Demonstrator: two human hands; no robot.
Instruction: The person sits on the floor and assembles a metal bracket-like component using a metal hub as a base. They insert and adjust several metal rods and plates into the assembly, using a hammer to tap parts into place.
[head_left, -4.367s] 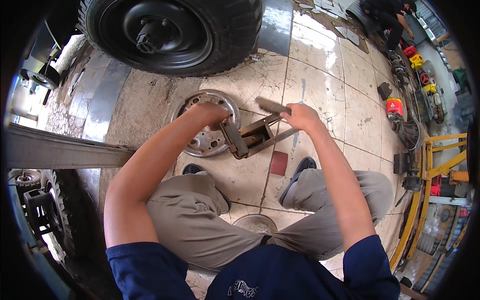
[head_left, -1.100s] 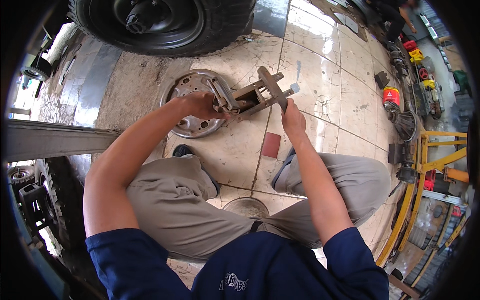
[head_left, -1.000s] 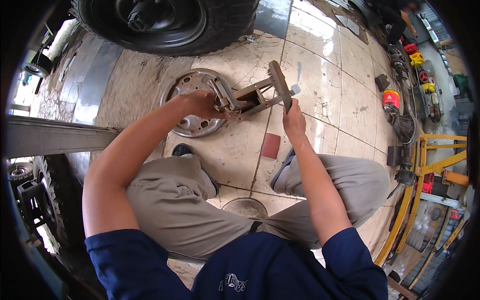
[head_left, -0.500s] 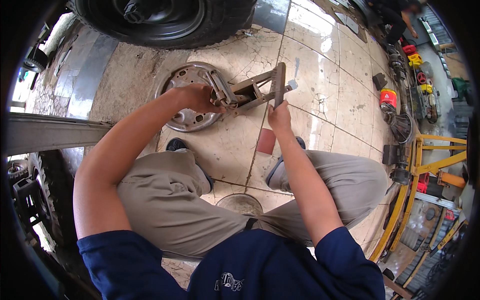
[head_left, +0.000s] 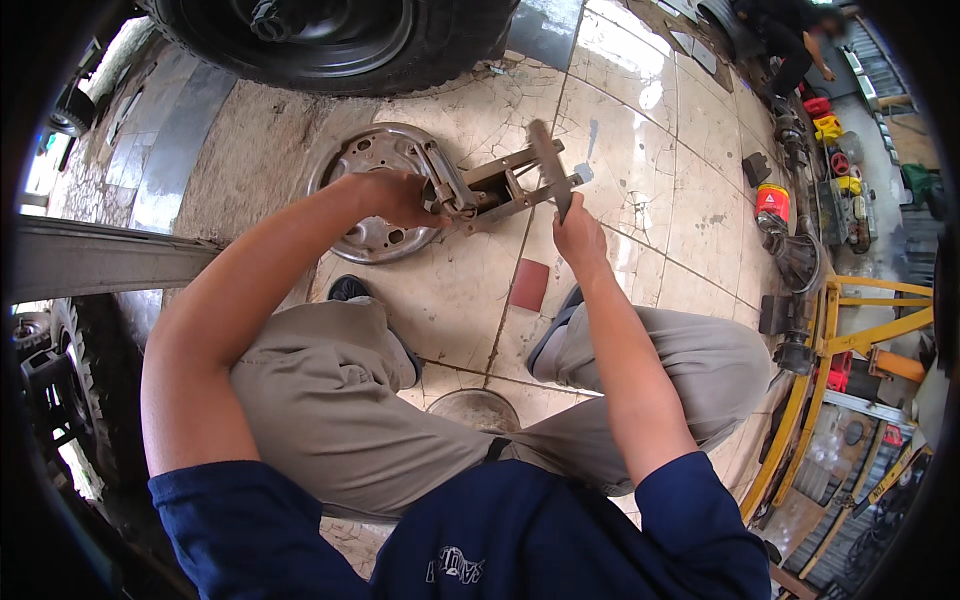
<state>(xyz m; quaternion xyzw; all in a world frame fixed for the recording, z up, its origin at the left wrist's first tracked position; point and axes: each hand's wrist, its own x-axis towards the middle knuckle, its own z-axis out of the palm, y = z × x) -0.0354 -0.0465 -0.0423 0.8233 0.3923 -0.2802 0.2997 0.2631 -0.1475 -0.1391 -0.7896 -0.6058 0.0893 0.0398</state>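
A rusty metal bracket assembly (head_left: 500, 188) with two side rails lies over a round metal brake backing plate (head_left: 385, 243) on the tiled floor. My left hand (head_left: 398, 197) is closed around the near end of the assembly, above the plate; its fingertips are partly hidden. My right hand (head_left: 580, 232) is wrapped round the handle of a brown wire brush (head_left: 549, 158). The brush lies across the far right end of the rails, tilted with its head to the upper left. Its bristles are hard to make out.
A red square of sandpaper (head_left: 529, 284) lies between my feet and the assembly. A large tyre (head_left: 350, 75) stands ahead, a grey metal beam (head_left: 110, 263) at left. On the right are a red can (head_left: 772, 202), axle parts (head_left: 797, 262), a yellow frame (head_left: 822, 365) and another person (head_left: 795, 45).
My right hand has moved slightly right and toward me. The brush has tipped from nearly upright to leaning left. My left hand stays on the assembly.
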